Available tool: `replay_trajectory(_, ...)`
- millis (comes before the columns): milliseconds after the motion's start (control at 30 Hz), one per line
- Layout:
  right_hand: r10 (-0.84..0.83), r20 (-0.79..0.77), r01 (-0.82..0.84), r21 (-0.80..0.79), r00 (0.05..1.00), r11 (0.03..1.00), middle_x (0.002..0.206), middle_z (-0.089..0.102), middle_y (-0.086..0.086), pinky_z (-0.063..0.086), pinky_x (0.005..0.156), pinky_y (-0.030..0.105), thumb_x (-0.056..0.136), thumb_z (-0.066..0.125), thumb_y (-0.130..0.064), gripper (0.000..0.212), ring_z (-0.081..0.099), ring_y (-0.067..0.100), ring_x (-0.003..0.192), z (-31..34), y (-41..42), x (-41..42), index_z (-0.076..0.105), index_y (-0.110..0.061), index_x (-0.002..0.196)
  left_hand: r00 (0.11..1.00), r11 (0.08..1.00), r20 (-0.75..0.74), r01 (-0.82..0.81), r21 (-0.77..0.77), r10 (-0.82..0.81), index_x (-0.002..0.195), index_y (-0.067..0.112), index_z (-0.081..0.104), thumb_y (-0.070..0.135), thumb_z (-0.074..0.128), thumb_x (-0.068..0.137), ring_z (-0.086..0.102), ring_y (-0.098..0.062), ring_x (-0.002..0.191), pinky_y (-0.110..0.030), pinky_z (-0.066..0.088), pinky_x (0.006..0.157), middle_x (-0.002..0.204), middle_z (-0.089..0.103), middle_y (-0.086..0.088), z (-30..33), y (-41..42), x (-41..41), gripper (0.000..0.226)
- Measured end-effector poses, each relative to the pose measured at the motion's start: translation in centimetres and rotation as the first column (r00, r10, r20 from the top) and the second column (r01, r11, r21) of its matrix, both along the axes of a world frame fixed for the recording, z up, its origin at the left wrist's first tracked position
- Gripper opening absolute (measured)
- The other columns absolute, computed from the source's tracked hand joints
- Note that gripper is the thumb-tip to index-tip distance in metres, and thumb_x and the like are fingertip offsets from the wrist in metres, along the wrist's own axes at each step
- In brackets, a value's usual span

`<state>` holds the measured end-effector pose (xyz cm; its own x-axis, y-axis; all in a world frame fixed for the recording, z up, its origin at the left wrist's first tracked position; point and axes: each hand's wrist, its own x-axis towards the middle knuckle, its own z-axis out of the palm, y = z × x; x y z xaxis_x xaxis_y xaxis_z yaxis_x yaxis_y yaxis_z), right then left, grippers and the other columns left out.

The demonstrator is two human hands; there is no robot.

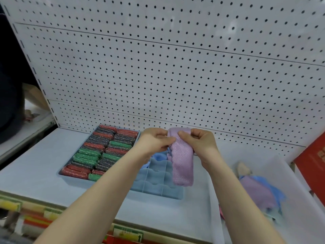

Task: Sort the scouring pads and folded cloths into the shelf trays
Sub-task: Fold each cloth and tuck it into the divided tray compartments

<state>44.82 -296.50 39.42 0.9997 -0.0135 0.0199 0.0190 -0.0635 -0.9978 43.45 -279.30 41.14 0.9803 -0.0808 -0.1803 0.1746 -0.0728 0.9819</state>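
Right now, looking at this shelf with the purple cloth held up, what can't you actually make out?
Head view only:
- Divided blue tray: its far compartments are hidden by both hands and the hanging purple cloth.
- Loose cloth pile at right: motion-blurred, so count and folds are unclear.
- Red box: cut off by the right edge, print unreadable.
- Shelf price labels: too small and blurred.
- Left hand and right hand: fingertips buried in the cloth.
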Motion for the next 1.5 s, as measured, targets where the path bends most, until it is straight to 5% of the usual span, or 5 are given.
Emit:
replay_trajectory(467, 0.266, 0.347, -0.247, -0.097, 0.899, 0.964, 0.094, 0.069, 0.002, 0.047, 0.070, 0.019, 0.075, 0.041, 0.024, 0.059, 0.063, 0.012, 0.087, 5.0, -1.1, -0.3, 0.072, -0.022, 0.055, 0.894, 0.991, 0.443, -0.016, -0.132, 0.073, 0.070, 0.024, 0.074, -0.013, 0.059, 0.084, 0.063, -0.011, 0.068, -0.020, 0.053, 0.069, 0.078, 0.071, 0.008, 2.5, 0.8, 0.4, 0.042)
replay_trajectory(667, 0.259, 0.313, -0.280, 0.025, 0.914, 0.960, 0.103, 0.072, 0.008, 0.054, 0.072, 0.026, 0.098, 0.054, -0.001, 0.039, 0.066, 0.017, 0.085, 4.4, -1.1, -0.5, 0.067, -0.030, 0.121, 0.856, 0.988, 0.513, 0.014, -0.151, 0.066, 0.075, 0.008, 0.071, -0.015, 0.056, 0.088, 0.068, -0.011, 0.082, -0.021, 0.054, 0.075, 0.089, 0.072, 0.004, 3.4, 1.1, 0.4, 0.031)
replay_trajectory(800, 0.200, 0.311, -0.231, 0.064, 0.929, 0.971, 0.094, 0.075, 0.005, 0.057, 0.071, 0.027, 0.096, 0.056, 0.000, 0.028, 0.070, 0.017, 0.083, 4.1, -0.6, -0.7, 0.077, -0.017, 0.102, 0.848, 0.990, 0.529, 0.052, -0.132, 0.026, 0.080, 0.010, 0.074, -0.012, 0.053, 0.091, 0.070, -0.011, 0.095, -0.022, 0.054, 0.080, 0.097, 0.075, 0.003, 3.6, 1.5, 0.4, 0.033)
replay_trajectory(1000, 0.063, 0.352, -0.114, 0.126, 0.934, 0.985, 0.084, 0.075, -0.001, 0.056, 0.068, 0.025, 0.094, 0.051, 0.009, 0.044, 0.067, 0.013, 0.075, 5.1, 0.2, -0.6, 0.079, -0.023, 0.080, 0.940, 0.969, 0.332, 0.156, -0.193, -0.085, 0.121, 0.020, 0.063, 0.023, 0.052, 0.100, 0.068, -0.019, 0.102, -0.030, 0.057, 0.087, 0.114, 0.071, -0.002, 2.5, 1.7, 0.4, 0.024)
replay_trajectory(1500, 0.147, 0.127, -0.158, 0.081, 0.981, 0.984, 0.079, 0.072, 0.008, 0.054, 0.061, 0.026, 0.093, 0.063, -0.004, 0.036, 0.067, 0.020, 0.068, 2.9, 1.1, -1.4, 0.054, -0.018, 0.126, 0.995, 0.966, 0.065, 0.083, -0.244, -0.069, 0.115, 0.007, 0.062, 0.011, 0.066, 0.091, 0.074, -0.025, 0.086, -0.032, 0.060, 0.069, 0.100, 0.075, -0.012, 1.1, 2.0, -0.4, 0.025)
